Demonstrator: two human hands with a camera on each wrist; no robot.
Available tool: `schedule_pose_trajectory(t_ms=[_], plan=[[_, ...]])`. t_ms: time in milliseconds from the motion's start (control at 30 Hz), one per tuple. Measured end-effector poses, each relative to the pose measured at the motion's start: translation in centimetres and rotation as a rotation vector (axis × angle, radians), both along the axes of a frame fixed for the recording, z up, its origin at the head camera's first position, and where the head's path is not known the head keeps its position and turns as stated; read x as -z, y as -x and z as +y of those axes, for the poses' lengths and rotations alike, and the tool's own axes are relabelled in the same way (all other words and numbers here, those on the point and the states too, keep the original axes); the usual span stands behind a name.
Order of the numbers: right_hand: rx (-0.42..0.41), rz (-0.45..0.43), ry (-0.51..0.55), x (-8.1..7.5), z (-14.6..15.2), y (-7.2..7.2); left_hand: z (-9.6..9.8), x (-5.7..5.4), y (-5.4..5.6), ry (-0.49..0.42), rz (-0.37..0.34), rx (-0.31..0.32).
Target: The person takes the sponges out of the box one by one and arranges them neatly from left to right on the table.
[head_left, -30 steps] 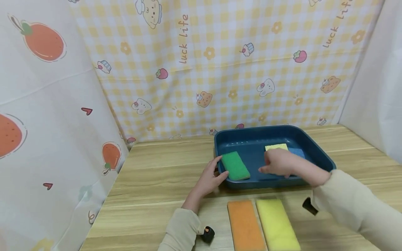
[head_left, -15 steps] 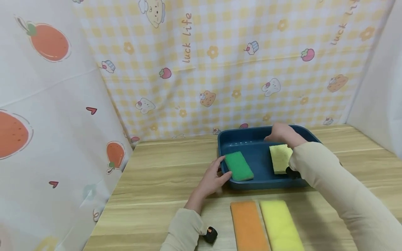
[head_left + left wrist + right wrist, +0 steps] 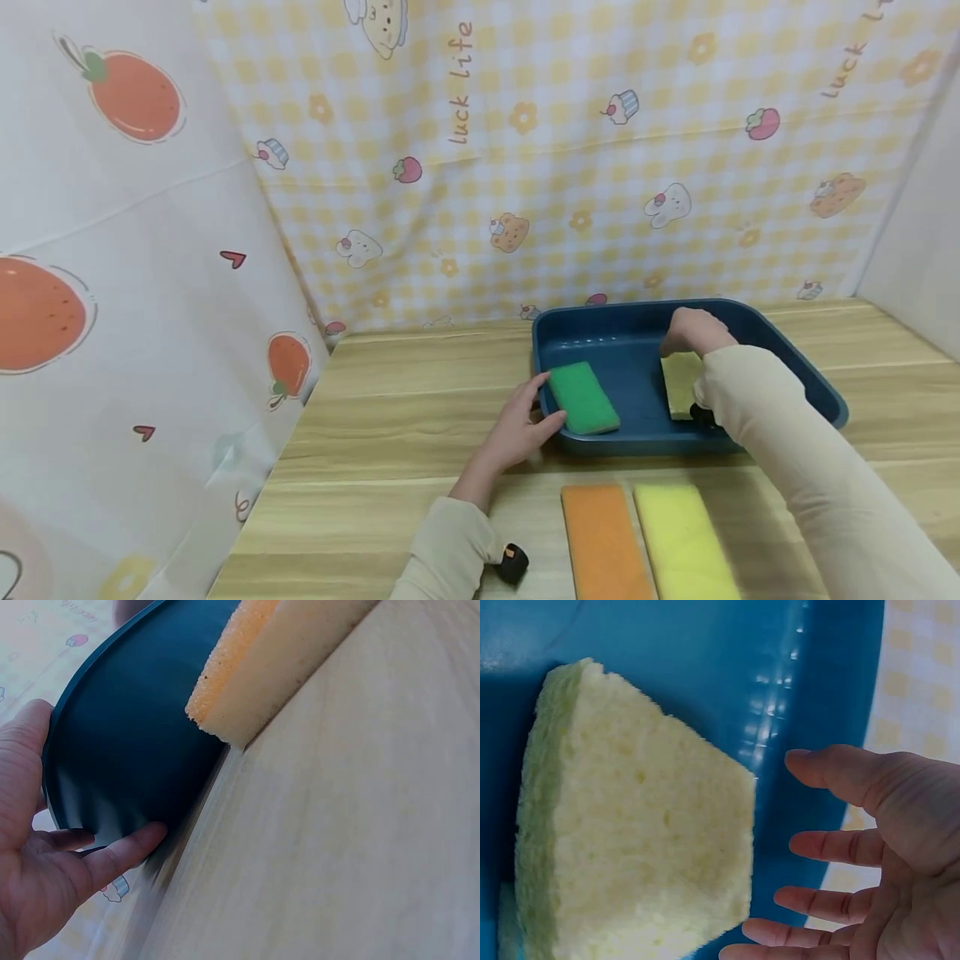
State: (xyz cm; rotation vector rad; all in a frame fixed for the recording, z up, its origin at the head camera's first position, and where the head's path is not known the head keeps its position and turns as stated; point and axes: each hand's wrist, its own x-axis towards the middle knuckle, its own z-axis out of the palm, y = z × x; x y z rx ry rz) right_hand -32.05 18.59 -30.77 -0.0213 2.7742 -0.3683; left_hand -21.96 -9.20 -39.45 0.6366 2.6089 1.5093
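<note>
My left hand (image 3: pixel 517 427) touches the left front corner of a dark blue tray (image 3: pixel 645 447), thumb and fingers spread around the outside; the left wrist view shows the fingertips against its wall. A green sponge (image 3: pixel 585 398) lies inside, just beyond that hand. My right hand (image 3: pixel 696 331) hovers over the back of the tray, close to a pale yellow sponge (image 3: pixel 680 385). In the right wrist view its fingers (image 3: pixel 832 847) are spread and extended beside that sponge, holding nothing. My right sleeve covers the tray's right part in the head view.
On the wooden table (image 3: pixel 390 433), an orange sponge (image 3: pixel 606 542) and a bright yellow sponge (image 3: pixel 686 542) lie side by side before the tray. A patterned curtain (image 3: pixel 442 208) rises behind the tray, with white sheets at both sides.
My right hand has moved from the tray's front to its back, then lowered toward the pale yellow sponge. The left hand stays at the corner. The head view has shifted slightly.
</note>
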Motion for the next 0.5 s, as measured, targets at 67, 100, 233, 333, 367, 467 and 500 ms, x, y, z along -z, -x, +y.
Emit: schedule_pose_trajectory(t_ms=[67, 100, 233, 333, 367, 467, 500], plan=[[-0.002, 0.003, 0.007, 0.6, 0.2, 0.0, 0.1, 0.0, 0.0, 0.004, -0.003, 0.0], [0.002, 0.006, 0.004, 0.9, 0.3, 0.0, 0.1, 0.0, 0.0, 0.003, -0.003, 0.001], [0.026, 0.008, -0.01, 1.8, 0.4, 0.2, 0.1, 0.1, 0.0, 0.004, -0.003, 0.0], [0.022, 0.006, -0.025, 2.2, 0.2, 0.2, 0.1, 0.2, 0.1, 0.004, -0.002, -0.001], [0.021, 0.006, -0.029, 2.3, 0.1, 0.2, 0.1, 0.2, 0.1, 0.004, -0.002, -0.002], [0.017, 0.015, -0.04, 2.7, -0.1, 0.2, 0.1, 0.2, 0.1, 0.005, -0.005, -0.004], [0.016, 0.019, -0.044, 2.9, -0.1, 0.2, 0.0, 0.2, 0.1, 0.005, -0.005, -0.005]])
